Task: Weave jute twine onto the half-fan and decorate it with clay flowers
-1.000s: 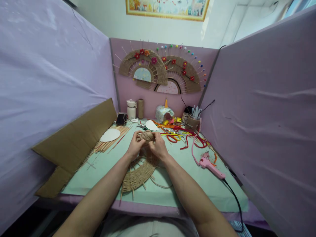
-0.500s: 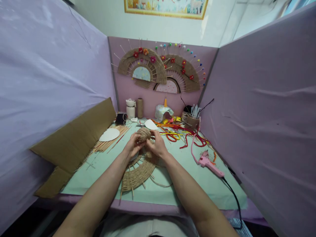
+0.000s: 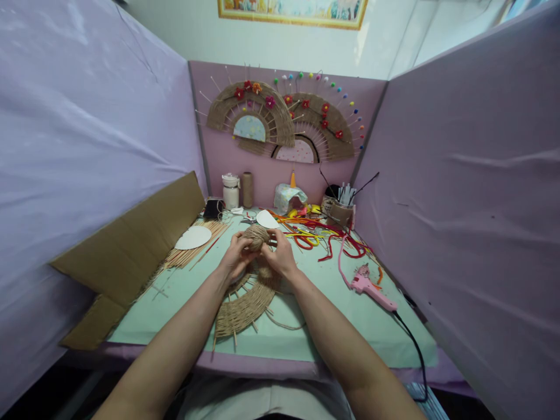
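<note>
Between my two hands is a ball of brown twine (image 3: pixel 256 237). My left hand (image 3: pixel 236 256) curls around its left side. My right hand (image 3: pixel 279 254) grips it from the right, thumb pressed near its lower front. Beneath the hands lies a half-round woven twine piece (image 3: pixel 245 309) on thin sticks that poke out past its outer edge. My hands cover its upper part. A loose strand of twine (image 3: pixel 284 325) curves over the table to the right of the weaving.
A pink glue gun (image 3: pixel 371 290) with a black cord lies at right. Coloured pipe cleaners (image 3: pixel 310 236) spread behind it. At left are thin sticks (image 3: pixel 205 245), a white paper oval (image 3: pixel 193 237) and a cardboard sheet (image 3: pixel 131 262). Finished woven fans (image 3: pixel 249 108) hang on the back panel.
The ball of twine has turned slightly and shifted a little in my fingers. Both hands stay in nearly the same place above the weaving.
</note>
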Available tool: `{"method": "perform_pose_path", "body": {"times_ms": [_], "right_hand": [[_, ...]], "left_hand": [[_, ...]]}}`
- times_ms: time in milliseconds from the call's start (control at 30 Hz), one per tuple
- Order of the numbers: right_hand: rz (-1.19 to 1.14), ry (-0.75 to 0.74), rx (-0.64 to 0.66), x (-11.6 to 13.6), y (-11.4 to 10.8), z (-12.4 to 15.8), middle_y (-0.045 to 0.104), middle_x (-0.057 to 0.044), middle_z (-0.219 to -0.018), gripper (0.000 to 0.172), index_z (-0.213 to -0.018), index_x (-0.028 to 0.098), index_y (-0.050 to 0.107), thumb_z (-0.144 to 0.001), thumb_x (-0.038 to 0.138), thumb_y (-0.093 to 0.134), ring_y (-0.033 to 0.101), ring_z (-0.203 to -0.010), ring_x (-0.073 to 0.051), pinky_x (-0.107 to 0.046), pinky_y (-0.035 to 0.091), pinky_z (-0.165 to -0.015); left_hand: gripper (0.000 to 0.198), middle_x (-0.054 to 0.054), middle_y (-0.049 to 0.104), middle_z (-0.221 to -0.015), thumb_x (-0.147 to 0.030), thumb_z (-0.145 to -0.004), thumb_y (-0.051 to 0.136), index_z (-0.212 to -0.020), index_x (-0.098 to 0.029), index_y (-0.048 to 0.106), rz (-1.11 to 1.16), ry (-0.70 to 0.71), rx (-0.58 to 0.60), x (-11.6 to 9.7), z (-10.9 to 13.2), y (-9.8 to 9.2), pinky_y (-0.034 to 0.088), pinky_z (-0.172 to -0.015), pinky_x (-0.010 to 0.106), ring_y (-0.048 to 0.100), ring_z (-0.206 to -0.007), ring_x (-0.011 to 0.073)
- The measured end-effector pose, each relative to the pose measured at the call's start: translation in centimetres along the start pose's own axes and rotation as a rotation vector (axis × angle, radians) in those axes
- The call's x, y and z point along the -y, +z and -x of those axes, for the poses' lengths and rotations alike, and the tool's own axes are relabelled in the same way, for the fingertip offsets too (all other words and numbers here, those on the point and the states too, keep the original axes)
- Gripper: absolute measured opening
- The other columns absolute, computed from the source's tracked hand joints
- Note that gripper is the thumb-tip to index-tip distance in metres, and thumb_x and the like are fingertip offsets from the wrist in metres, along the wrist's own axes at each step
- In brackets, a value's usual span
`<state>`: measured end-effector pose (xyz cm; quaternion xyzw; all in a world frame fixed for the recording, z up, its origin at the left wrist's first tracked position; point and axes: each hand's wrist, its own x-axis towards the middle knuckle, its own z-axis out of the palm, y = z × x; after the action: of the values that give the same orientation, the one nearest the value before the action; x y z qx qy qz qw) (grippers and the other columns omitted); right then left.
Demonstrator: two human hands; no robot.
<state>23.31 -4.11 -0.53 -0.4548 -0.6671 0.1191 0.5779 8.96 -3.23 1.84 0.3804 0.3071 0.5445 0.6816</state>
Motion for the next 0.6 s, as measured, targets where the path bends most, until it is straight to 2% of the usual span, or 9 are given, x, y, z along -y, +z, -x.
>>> {"method": "perform_pose_path", "body": {"times_ms": [167,267,333,400,433,500,600], "right_hand": [[0.003,-0.011,-0.005,0.3,-0.3,-0.1,0.060,-0.008,-0.107,0.036,-0.111,0.019,0.054,-0.076,0.023,0.060,0.060,-0.091,-0.018,-0.031,0.054,-0.076],[0.037,-0.010,0.051,0.4,-0.9,-0.5,0.061,-0.003,-0.092,0.043,-0.113,0.018,0.054,-0.072,0.025,0.064,0.058,-0.078,-0.016,-0.030,0.050,-0.073],[0.030,0.010,0.089,0.3,-1.4,-0.9,0.059,0.001,-0.077,0.034,-0.105,0.018,0.060,-0.073,0.030,0.065,0.054,-0.070,-0.015,-0.028,0.047,-0.069],[-0.033,0.062,0.063,0.0,-1.8,-1.4,0.056,0.003,-0.066,0.018,-0.085,0.019,0.064,-0.077,0.035,0.063,0.051,-0.064,-0.014,-0.026,0.044,-0.065],[-0.090,0.108,0.014,-0.2,-2.1,-1.6,0.056,0.003,-0.064,0.018,-0.076,0.019,0.064,-0.078,0.037,0.062,0.050,-0.063,-0.013,-0.025,0.043,-0.063],[-0.284,0.295,-0.163,-0.8,-2.6,-2.2,0.054,0.004,-0.061,0.021,-0.066,0.019,0.061,-0.075,0.037,0.064,0.047,-0.060,-0.012,-0.023,0.040,-0.058],[-0.559,0.608,-0.429,-2.0,-3.5,-2.9,0.043,0.009,-0.052,0.020,-0.065,0.020,0.053,-0.072,0.035,0.065,0.038,-0.049,-0.008,-0.019,0.035,-0.047]], "left_hand": [[0.051,-0.001,0.061,-0.096,-0.015,-0.060,0.069,-0.102,-0.027,0.044,-0.037,0.036,0.013,-0.3,-0.2,-0.3,0.055,-0.070,0.030,0.062,-0.081,0.0153],[0.051,-0.002,0.061,-0.097,-0.014,-0.056,0.065,-0.102,-0.028,0.047,-0.086,0.087,0.003,-0.6,-0.4,-0.7,0.054,-0.068,0.030,0.061,-0.082,0.0162],[0.051,-0.001,0.062,-0.097,-0.014,-0.055,0.061,-0.103,-0.027,0.052,-0.148,0.131,-0.018,-0.8,-0.6,-0.9,0.052,-0.064,0.027,0.060,-0.081,0.0163],[0.049,-0.001,0.063,-0.095,-0.014,-0.055,0.057,-0.102,-0.025,0.057,-0.210,0.165,-0.028,-1.0,-0.6,-1.0,0.050,-0.061,0.024,0.059,-0.079,0.0161],[0.048,0.000,0.063,-0.093,-0.014,-0.055,0.056,-0.101,-0.024,0.059,-0.227,0.167,-0.022,-1.2,-0.6,-1.0,0.048,-0.058,0.023,0.059,-0.077,0.0159],[0.045,0.001,0.064,-0.090,-0.013,-0.055,0.056,-0.098,-0.022,0.062,-0.190,0.129,0.001,-1.6,-0.6,-1.1,0.047,-0.055,0.024,0.058,-0.073,0.0159],[0.035,0.002,0.065,-0.083,-0.014,-0.056,0.056,-0.090,-0.021,0.061,0.036,0.026,-0.024,-2.5,-0.9,-1.7,0.050,-0.060,0.030,0.059,-0.072,0.0178]]}}
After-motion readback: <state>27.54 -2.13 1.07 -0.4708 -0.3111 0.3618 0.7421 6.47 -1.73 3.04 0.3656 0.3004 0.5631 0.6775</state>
